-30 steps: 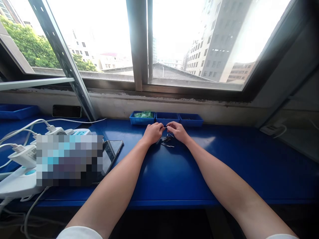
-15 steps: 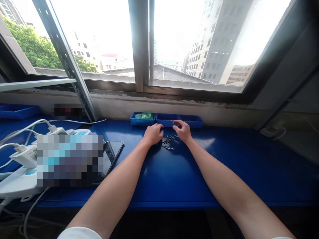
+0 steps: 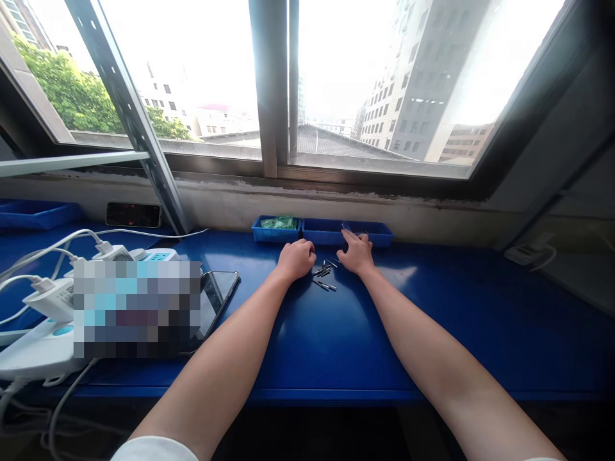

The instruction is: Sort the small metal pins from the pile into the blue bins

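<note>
Several small dark rods with silvery ends [image 3: 327, 272] lie in a loose heap on the blue tabletop [image 3: 331, 346]. Just left of the heap rests my left hand [image 3: 295, 258], its fingers curled inward; whatever they hold is hidden. My right hand [image 3: 356, 253] is right of the heap, reaching to the front edge of the middle blue bin [image 3: 323, 232]. A thin light piece [image 3: 343, 226] sticks up at its fingertips, too small to name. The right-hand blue bin [image 3: 379, 235] holds small pieces, partly behind my right fingers.
The left bin [image 3: 276, 235] contains green items in clear wrapping. At left stand a white power strip [image 3: 29, 349] with plugs and cables and a dark phone [image 3: 223, 288], partly blurred out. Another phone [image 3: 133, 215] leans near a metal post [image 3: 166, 192]. A window is behind.
My right hand has shifted slightly right, its fingers turning toward the bins with the thin piece. My left fingers have curled in more. The heap looks much the same.
</note>
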`<state>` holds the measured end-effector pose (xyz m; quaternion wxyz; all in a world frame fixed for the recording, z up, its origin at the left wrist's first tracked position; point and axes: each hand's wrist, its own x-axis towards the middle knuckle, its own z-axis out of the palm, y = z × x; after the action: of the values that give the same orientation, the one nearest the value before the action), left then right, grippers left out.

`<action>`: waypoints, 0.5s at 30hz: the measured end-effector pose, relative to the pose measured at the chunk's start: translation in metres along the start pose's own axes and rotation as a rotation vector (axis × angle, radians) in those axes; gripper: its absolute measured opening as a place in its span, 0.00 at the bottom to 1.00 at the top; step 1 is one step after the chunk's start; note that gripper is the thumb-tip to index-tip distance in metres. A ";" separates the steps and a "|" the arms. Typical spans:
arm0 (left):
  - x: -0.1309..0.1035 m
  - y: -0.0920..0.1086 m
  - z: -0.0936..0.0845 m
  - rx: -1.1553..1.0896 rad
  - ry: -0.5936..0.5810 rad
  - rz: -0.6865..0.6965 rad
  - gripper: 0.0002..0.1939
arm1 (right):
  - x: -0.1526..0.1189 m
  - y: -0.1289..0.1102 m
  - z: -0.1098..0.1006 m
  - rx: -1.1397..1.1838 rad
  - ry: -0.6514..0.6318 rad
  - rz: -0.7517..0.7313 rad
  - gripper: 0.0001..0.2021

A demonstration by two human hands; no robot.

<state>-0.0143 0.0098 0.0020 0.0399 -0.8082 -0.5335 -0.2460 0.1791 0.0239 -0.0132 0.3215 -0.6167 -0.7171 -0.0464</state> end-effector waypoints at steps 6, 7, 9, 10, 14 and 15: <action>-0.001 0.000 0.000 -0.021 -0.041 0.001 0.10 | 0.001 0.002 0.002 -0.018 -0.038 -0.004 0.31; -0.001 0.000 0.000 -0.028 -0.049 0.005 0.10 | 0.001 0.002 0.002 -0.021 -0.043 -0.002 0.31; -0.001 0.000 0.001 -0.039 -0.061 0.013 0.11 | 0.001 0.002 0.003 -0.026 -0.053 0.002 0.31; -0.001 -0.001 0.001 -0.042 -0.064 0.017 0.11 | 0.001 0.003 0.003 -0.028 -0.057 0.005 0.31; -0.002 -0.002 0.003 -0.046 -0.066 0.034 0.11 | 0.000 0.003 0.003 -0.023 -0.060 -0.001 0.30; -0.002 -0.002 0.003 -0.049 -0.070 0.035 0.11 | 0.000 0.003 0.003 -0.022 -0.062 -0.003 0.31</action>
<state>-0.0155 0.0102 -0.0022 0.0058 -0.8263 -0.5140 -0.2300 0.1805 0.0261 -0.0160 0.2922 -0.6203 -0.7270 -0.0357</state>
